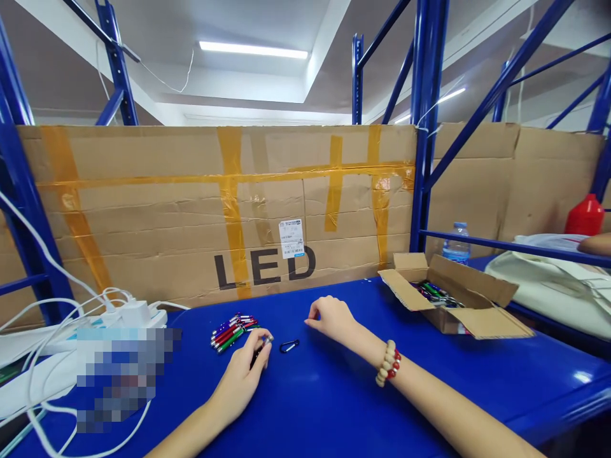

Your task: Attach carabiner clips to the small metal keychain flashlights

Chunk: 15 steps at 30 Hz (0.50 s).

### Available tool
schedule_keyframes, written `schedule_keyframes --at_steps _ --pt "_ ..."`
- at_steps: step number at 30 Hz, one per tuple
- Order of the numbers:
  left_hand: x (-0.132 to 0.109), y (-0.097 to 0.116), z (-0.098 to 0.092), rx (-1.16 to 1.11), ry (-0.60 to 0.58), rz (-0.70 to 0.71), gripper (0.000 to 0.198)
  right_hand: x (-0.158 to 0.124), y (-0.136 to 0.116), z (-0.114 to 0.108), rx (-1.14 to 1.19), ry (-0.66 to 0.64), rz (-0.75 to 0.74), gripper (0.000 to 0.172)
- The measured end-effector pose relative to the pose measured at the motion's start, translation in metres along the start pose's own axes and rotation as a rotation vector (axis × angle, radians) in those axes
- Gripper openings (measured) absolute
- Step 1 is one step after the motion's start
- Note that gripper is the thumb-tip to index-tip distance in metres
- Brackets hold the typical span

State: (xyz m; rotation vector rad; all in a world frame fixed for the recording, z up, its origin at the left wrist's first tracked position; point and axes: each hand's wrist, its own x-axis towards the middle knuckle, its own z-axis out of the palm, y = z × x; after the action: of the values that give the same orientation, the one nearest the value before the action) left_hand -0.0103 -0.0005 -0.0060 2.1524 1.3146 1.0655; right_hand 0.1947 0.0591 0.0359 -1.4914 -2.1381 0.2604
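My left hand is closed around a small dark object with a shiny metal end, mostly hidden by the fingers. Just past those fingertips lies a pile of slim metal barrels with clips, coloured red, green, blue and purple. A dark carabiner clip rests alone on the blue tabletop between the hands. My right hand hovers beyond the clip to the right, its fingers curled in and nothing visible in them. On that wrist is a bead bracelet.
At right stands an open cardboard box holding more clip-ended pieces. Behind it is a water bottle. White cables and plugs crowd the left side. A cardboard wall and blue rack post border the back. Another person's hand shows far right.
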Motion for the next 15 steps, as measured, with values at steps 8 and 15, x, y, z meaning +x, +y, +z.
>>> schedule_keyframes --at_steps 8,15 --pt "0.001 -0.004 0.000 -0.035 -0.041 -0.023 0.029 0.000 0.007 -0.011 -0.147 -0.004 0.034 0.031" --pt "0.001 -0.001 0.002 -0.056 -0.074 -0.025 0.030 -0.003 0.099 -0.120 -0.287 0.319 0.334 0.043"
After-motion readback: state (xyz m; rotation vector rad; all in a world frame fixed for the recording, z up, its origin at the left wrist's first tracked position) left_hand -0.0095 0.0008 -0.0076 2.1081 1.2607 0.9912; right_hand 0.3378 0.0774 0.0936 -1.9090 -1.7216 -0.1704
